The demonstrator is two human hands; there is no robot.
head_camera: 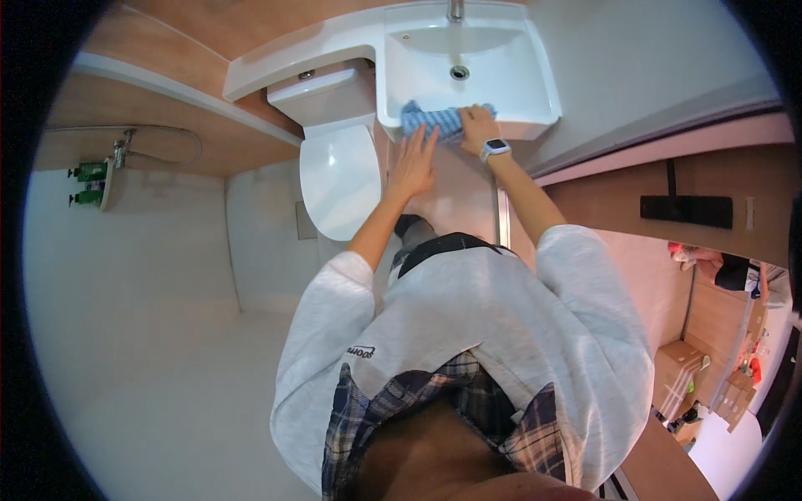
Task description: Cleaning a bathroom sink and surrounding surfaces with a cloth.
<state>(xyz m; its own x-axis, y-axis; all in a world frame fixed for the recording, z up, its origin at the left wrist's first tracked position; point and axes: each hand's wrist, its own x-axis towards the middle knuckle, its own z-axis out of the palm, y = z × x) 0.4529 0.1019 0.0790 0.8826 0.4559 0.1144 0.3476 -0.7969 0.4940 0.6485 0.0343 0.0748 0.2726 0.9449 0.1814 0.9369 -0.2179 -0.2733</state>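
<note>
A blue and white striped cloth lies bunched along the front rim of a white washbasin. My right hand, with a watch on its wrist, has its fingers closed over the cloth's right end. At the cloth's left part, my left hand rests its fingertips on the near edge, fingers apart. Behind the cloth are the basin's drain and a chrome faucet.
Left of the basin stands a toilet with its lid down. A shower fitting and green pump bottles are on the far left wall. At right are a brown door and, beyond it, cardboard boxes.
</note>
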